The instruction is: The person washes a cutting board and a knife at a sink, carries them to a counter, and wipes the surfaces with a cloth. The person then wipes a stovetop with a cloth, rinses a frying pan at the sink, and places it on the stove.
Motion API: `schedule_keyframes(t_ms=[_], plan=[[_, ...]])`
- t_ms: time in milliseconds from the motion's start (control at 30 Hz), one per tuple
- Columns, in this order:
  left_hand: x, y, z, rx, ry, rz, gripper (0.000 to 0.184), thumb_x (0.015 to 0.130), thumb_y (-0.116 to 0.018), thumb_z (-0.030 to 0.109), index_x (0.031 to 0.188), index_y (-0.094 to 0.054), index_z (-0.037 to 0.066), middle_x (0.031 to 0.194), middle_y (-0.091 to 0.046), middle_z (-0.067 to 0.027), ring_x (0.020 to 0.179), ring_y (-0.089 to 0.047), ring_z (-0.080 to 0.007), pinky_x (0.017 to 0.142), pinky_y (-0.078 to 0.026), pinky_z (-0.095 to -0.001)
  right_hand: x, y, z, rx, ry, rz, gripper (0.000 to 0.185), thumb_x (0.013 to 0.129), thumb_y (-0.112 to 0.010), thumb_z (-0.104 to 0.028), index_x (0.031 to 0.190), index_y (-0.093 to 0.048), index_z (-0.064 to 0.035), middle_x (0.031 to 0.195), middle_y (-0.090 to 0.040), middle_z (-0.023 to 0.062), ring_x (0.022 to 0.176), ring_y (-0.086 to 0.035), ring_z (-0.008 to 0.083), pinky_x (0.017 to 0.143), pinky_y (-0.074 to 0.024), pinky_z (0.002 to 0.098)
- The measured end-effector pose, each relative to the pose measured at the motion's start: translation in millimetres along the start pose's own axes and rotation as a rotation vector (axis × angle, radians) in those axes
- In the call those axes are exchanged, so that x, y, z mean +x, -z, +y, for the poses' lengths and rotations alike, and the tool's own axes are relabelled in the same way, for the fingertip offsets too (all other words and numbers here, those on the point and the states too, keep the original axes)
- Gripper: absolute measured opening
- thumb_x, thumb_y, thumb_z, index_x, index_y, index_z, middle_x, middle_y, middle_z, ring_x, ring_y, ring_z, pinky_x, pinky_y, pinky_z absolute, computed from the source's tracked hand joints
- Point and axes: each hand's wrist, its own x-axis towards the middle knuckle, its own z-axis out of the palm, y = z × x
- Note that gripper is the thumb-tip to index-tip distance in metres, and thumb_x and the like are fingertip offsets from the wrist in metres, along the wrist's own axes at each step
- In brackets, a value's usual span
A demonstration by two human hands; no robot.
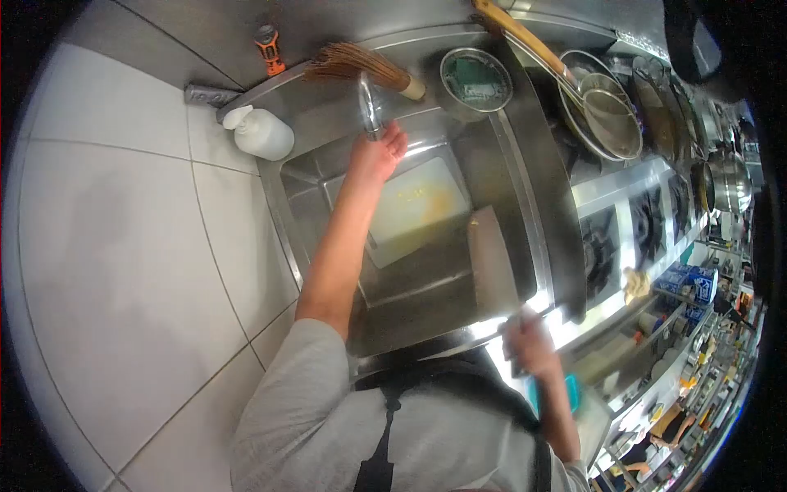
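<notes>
My left hand (381,153) reaches over the sink (316,271), its fingers curled at the metal faucet (369,107). My right hand (531,344), a little blurred, grips the handle of a broad-bladed kitchen knife (492,256). The knife's blade points away from me over the sink's right side. Down in the basin lies a pale, rectangular tray or board (418,205) with yellowish bits and an orange-brown stain on it. Whether water runs from the faucet I cannot make out.
Behind the sink are a straw whisk broom (361,67), a metal bowl (475,79) holding something green, and an orange-black tool (268,49). A white bottle (264,135) stands left. Strainers (611,123) and a stove (648,217) are right; people work farther off.
</notes>
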Motion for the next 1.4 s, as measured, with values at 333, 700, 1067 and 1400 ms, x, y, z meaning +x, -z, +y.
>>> schedule_keyframes(t_ms=[333, 700, 1067, 1400], plan=[[-24.7, -28.9, 62.3, -0.302, 0.138, 0.043, 0.018, 0.101, -0.048, 0.014, 0.090, -0.061, 0.007, 0.072, -0.058, -0.0036, 0.066, -0.061, -0.0179, 0.061, -0.048, -0.0338, 111.2, -58.5, -20.2, 0.203, 0.241, -0.297, 0.025, 0.097, -0.066, -0.017, 0.116, -0.059, -0.0023, 0.073, -0.059, 0.0022, 0.060, -0.057, 0.0106, 0.055, -0.0452, 0.0280], [-82.1, -10.1, -64.8, 1.191, -0.678, -0.207, 0.038, 0.107, -0.046, 0.028, 0.124, -0.062, -0.001, 0.118, -0.070, -0.0187, 0.116, -0.065, -0.0368, 0.101, -0.050, -0.0427, 173.5, -103.1, -76.2, 0.681, -0.014, -0.446, 0.019, 0.096, -0.061, -0.008, 0.114, -0.054, -0.0044, 0.073, -0.055, 0.0025, 0.061, -0.055, 0.0145, 0.054, -0.0496, 0.0319], [-74.3, 112.8, -51.9, 1.739, -0.854, 0.238, 0.047, 0.104, -0.046, 0.025, 0.142, -0.051, 0.000, 0.152, -0.043, -0.0292, 0.143, -0.039, -0.0460, 0.121, -0.025, -0.0557, 173.5, -83.8, -56.2, -0.736, 0.592, -0.032, 0.029, 0.091, -0.061, -0.008, 0.120, -0.056, -0.0059, 0.083, -0.064, 0.0131, 0.077, -0.070, 0.0248, 0.064, -0.0576, 0.0368], [-123.1, 54.4, -54.2, 1.656, -1.188, -0.141, 0.031, 0.100, -0.048, 0.013, 0.124, -0.066, 0.006, 0.121, -0.068, -0.0188, 0.117, -0.062, -0.0387, 0.109, -0.038, -0.0520, 188.5, -89.0, -112.6, -1.335, 1.034, 0.194, 0.024, 0.090, -0.060, -0.011, 0.114, -0.057, -0.0088, 0.094, -0.070, 0.0133, 0.084, -0.074, 0.0306, 0.067, -0.0614, 0.0430]])
